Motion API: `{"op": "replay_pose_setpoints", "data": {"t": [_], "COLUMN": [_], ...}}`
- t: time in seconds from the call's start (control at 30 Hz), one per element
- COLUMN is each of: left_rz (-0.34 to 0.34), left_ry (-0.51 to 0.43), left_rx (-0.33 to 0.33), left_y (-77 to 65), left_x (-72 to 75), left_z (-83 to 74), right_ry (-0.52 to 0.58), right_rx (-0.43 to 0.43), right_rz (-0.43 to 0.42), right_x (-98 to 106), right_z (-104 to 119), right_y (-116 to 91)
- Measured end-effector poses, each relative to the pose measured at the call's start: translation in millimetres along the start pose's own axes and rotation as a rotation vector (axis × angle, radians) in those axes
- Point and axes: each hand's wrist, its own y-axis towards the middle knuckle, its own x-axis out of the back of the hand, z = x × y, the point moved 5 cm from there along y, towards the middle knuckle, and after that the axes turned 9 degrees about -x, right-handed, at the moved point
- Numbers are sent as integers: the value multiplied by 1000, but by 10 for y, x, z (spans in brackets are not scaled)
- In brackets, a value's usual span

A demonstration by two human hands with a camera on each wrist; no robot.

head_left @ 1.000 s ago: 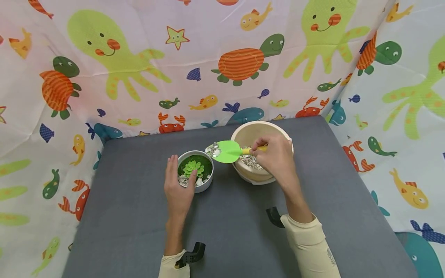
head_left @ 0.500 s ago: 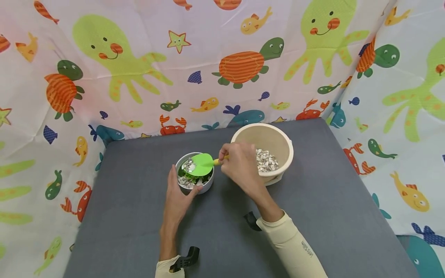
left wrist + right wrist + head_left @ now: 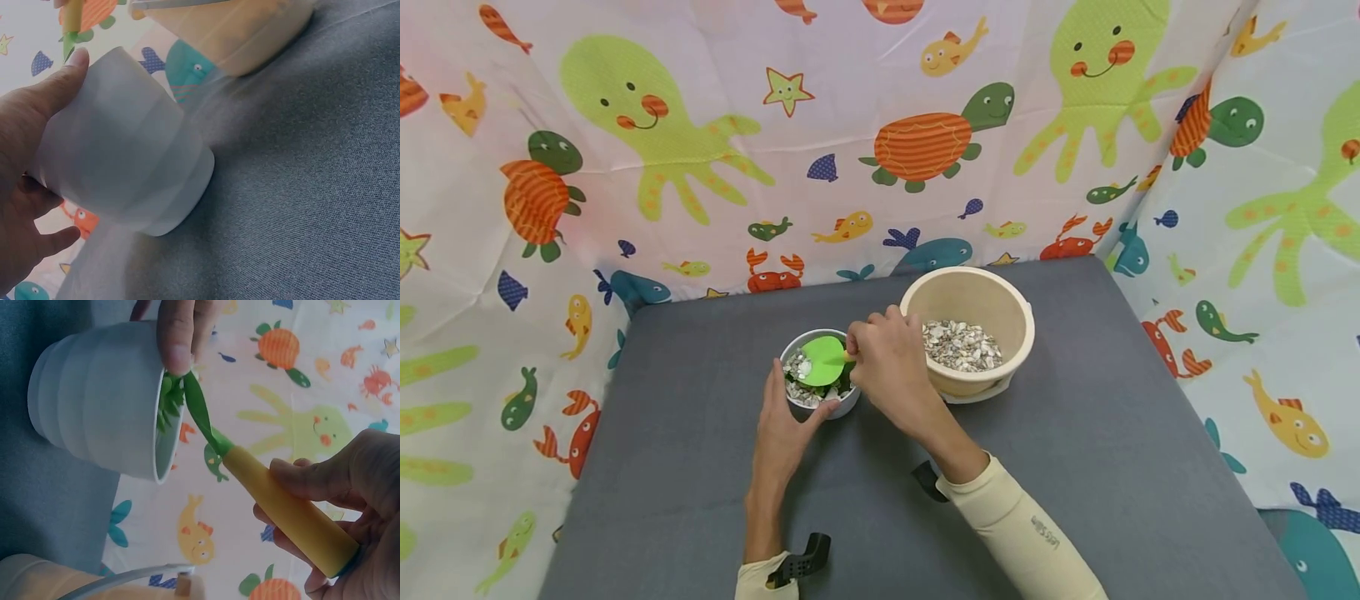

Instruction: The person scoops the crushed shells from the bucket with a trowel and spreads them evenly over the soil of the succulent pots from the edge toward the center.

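A small green trowel (image 3: 823, 362) with a yellow handle (image 3: 287, 509) is gripped by my right hand (image 3: 891, 367). Its blade is inside the mouth of a white flower pot (image 3: 125, 144), with pale stone chips at its tip. My left hand (image 3: 781, 437) holds the pot, thumb at the near rim and fingers round the left side. In the right wrist view, green succulent leaves (image 3: 167, 403) show at the pot's mouth; from above the blade covers most of the plant. More chips (image 3: 805, 393) lie in the pot around it.
Right of the pot stands a cream basin (image 3: 1015, 333) with stone chips (image 3: 962, 346) in its bottom and a handle lowered at its front. Both containers rest on a grey cloth-covered table (image 3: 700, 467). A sea-animal curtain (image 3: 835, 108) hangs behind and at the sides.
My right hand has carried the loaded trowel left from beside the basin to over the pot, and the blade has tipped down into it. The left hand's thumb has shifted to the pot's near rim.
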Motion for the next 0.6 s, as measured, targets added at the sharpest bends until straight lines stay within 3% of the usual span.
{"op": "replay_pose_setpoints", "data": {"t": [0.23, 0.6], "left_rz": [22, -17], "left_ry": [-9, 9], "left_rx": [20, 8], "left_y": [-12, -15], "left_x": [-9, 8], "left_z": [8, -9], "right_ry": [-65, -137], "right_rx": [59, 121], "right_rz": [-56, -121], "right_x": [35, 56], "right_z": [139, 214], "right_y": [-23, -72]}}
